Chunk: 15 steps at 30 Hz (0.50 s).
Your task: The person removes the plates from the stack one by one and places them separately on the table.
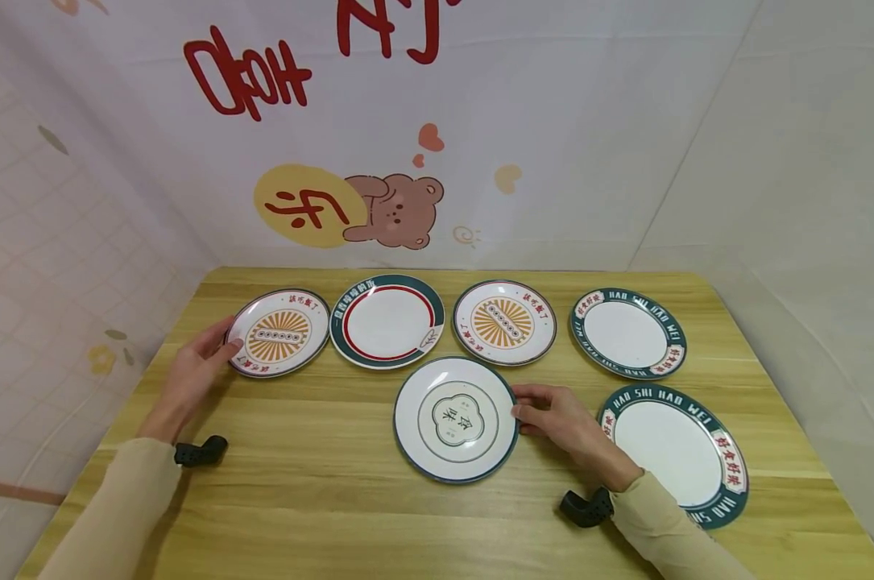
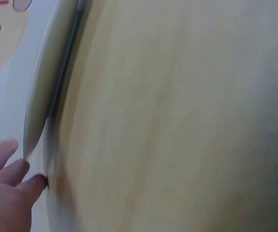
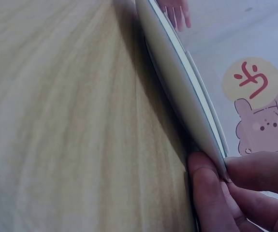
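Observation:
In the head view, my right hand (image 1: 563,427) pinches the right rim of a white plate with a green flower-shaped outline (image 1: 425,419) at the middle of the table. The right wrist view shows the thumb on the plate's upper face and curled fingers (image 3: 209,188) below its rim. My left hand (image 1: 193,370) is at the left rim of a white plate with an orange sunburst (image 1: 277,336). In the left wrist view, its fairly straight fingers (image 2: 8,164) are spread at that plate's edge, one fingertip low by the wood.
Behind lie a green-and-red-rimmed plate (image 1: 386,322) and another sunburst plate (image 1: 505,322). Two green-lettered plates lie at right, one farther back (image 1: 625,334) and one nearer (image 1: 668,447), beside my right forearm. The wooden table (image 1: 292,491) meets a printed cloth (image 1: 552,105) at the back.

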Motion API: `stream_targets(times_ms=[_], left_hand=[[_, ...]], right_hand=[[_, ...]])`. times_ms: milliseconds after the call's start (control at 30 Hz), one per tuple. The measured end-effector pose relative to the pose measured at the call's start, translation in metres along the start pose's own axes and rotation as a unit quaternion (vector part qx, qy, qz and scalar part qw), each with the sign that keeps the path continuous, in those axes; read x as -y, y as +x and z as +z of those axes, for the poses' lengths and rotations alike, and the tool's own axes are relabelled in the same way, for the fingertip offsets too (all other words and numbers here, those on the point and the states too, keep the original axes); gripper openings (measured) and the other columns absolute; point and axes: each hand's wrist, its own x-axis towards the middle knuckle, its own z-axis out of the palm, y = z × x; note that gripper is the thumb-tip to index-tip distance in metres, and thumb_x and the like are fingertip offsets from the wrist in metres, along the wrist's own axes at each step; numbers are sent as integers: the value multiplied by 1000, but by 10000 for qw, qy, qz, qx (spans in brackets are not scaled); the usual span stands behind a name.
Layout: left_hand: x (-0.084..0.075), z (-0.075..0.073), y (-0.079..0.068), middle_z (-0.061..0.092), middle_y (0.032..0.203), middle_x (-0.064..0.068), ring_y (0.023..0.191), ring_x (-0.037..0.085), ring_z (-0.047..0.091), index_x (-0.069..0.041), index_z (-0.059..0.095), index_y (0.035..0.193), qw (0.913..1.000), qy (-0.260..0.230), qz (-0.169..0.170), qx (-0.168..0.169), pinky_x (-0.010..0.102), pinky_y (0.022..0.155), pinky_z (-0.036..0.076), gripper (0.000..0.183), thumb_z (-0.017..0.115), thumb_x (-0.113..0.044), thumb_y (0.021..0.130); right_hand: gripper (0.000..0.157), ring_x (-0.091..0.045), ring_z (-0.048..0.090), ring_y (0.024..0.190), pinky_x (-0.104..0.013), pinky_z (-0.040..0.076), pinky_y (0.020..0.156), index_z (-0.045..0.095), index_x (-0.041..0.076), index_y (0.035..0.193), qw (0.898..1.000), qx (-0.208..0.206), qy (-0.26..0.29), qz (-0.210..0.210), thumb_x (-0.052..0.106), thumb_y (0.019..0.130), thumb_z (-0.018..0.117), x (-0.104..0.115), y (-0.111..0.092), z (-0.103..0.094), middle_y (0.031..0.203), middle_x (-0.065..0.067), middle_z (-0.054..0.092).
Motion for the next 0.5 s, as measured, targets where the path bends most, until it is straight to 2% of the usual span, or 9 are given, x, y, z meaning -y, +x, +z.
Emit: stream_targets(times_ms=[100,267,333,500], left_hand=[[-3,3,-7,26,166,20,153,41,23,-9,32,163,9998,-12,171,-133,51,124,18,64,48,-42,110],[-9,11,-20,24,168,20,154,41,18,-4,38,159,9965,29,745,-390,52,125,13,59,44,-38,111],[-13,15,-24,24,168,22,155,42,14,-2,40,158,9932,150,1073,-421,53,125,10,57,45,-35,111],[-24,28,-31,26,166,25,155,46,12,0,43,156,9797,756,1812,-402,65,122,11,54,50,-27,109]], right_hand=[[44,-20,66,97,-30,60,84,56,-7,142,10000,0,0,-24,8,101,66,0,0,0,120,-17,67],[44,-20,66,98,-30,60,84,56,-8,141,10000,24,-18,-50,8,101,65,0,0,1,120,-17,67],[44,-20,66,98,-30,60,84,56,-8,142,10000,17,-39,-43,8,101,65,1,0,1,120,-17,67],[44,-20,65,99,-30,60,84,56,-7,142,10000,-17,-65,-10,8,101,65,1,-1,1,121,-17,67]])
